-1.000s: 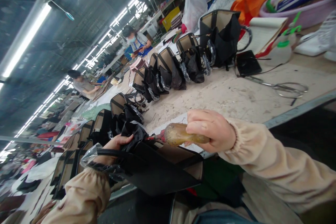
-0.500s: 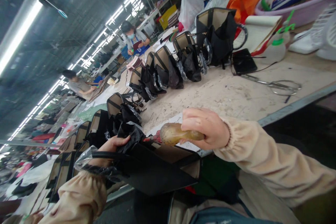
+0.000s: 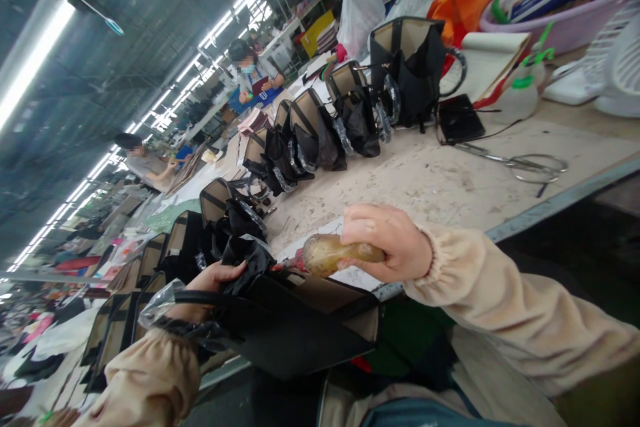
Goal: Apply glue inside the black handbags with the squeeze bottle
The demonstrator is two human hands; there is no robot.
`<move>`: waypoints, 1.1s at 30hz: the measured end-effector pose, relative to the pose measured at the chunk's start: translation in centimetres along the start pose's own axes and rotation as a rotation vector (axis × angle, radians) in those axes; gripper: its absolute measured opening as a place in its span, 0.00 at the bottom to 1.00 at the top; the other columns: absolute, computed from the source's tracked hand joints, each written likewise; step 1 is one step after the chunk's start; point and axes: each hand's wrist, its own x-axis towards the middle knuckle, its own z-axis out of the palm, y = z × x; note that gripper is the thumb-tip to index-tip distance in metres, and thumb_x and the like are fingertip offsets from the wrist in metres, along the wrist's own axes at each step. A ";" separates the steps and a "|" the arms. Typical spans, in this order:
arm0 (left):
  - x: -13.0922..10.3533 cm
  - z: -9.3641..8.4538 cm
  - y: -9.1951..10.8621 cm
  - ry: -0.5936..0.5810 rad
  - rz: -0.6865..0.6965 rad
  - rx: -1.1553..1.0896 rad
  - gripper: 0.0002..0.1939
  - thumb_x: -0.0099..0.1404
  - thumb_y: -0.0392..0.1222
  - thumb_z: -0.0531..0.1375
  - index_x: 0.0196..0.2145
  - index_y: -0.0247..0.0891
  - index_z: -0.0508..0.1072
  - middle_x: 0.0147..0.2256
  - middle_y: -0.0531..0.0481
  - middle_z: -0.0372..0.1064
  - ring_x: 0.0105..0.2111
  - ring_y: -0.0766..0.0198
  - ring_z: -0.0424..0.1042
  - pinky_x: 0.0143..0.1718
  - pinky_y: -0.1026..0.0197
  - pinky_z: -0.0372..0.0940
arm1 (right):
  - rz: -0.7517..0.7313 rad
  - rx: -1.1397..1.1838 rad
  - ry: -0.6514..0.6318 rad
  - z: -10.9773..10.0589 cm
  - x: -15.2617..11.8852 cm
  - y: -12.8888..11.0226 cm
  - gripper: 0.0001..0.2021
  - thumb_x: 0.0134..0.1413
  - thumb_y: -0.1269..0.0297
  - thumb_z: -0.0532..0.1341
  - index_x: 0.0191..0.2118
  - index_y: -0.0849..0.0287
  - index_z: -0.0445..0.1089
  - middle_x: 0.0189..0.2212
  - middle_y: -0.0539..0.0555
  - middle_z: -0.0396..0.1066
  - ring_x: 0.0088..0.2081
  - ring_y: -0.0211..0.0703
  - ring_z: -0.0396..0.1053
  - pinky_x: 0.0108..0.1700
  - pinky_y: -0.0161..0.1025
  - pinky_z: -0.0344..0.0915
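A black handbag (image 3: 295, 327) with a beige inner wall lies tilted at the table's front edge. My left hand (image 3: 213, 280) reaches through its plastic-wrapped handle and grips the bag's black fabric, thumb on top; most of the fingers are hidden. In my right hand (image 3: 385, 240) is a yellowish, translucent squeeze bottle (image 3: 323, 255), held on its side. Its red-wrapped neck points left, with the tip at the black fabric near my left thumb. I cannot tell whether the tip touches the fabric.
More black handbags (image 3: 315, 127) stand in a row along the table. To the right are scissors (image 3: 535, 167), glasses (image 3: 445, 127), a dark flat case (image 3: 460, 119), a green-capped bottle (image 3: 523, 93) and a purple basin (image 3: 560, 30). Two people sit further back.
The view has shifted slightly, so everything sits a little further left. Both hands keep their hold on the bag and the squeeze bottle, with hardly any motion between them.
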 end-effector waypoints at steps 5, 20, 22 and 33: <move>-0.1 -1.0 -0.1 -0.004 -0.094 0.056 0.02 0.52 0.33 0.66 0.27 0.33 0.79 0.24 0.41 0.76 0.22 0.53 0.75 0.26 0.58 0.72 | 0.016 -0.043 -0.010 -0.2 -0.3 0.6 0.07 0.61 0.60 0.57 0.38 0.58 0.62 0.27 0.50 0.63 0.30 0.37 0.61 0.31 0.34 0.58; -0.5 0.1 0.2 0.034 -0.069 0.114 0.07 0.57 0.26 0.60 0.25 0.30 0.77 0.22 0.42 0.75 0.21 0.57 0.75 0.25 0.63 0.72 | 0.040 -0.001 0.000 -0.3 -0.3 0.6 0.07 0.61 0.61 0.57 0.38 0.58 0.62 0.27 0.51 0.63 0.31 0.39 0.61 0.32 0.35 0.59; -0.5 -0.2 0.2 0.047 -0.072 0.122 0.06 0.57 0.27 0.60 0.26 0.31 0.77 0.22 0.43 0.75 0.21 0.57 0.75 0.25 0.62 0.72 | 0.041 -0.003 -0.015 -0.5 -0.4 0.8 0.06 0.61 0.61 0.57 0.38 0.58 0.62 0.27 0.51 0.62 0.31 0.38 0.60 0.32 0.35 0.58; 0.4 -1.0 0.1 0.035 -0.045 0.103 0.07 0.52 0.28 0.64 0.31 0.33 0.76 0.26 0.45 0.77 0.25 0.56 0.77 0.29 0.60 0.73 | 0.043 0.028 -0.078 -0.5 -0.3 0.7 0.06 0.61 0.62 0.58 0.38 0.59 0.62 0.28 0.51 0.62 0.30 0.38 0.59 0.32 0.34 0.56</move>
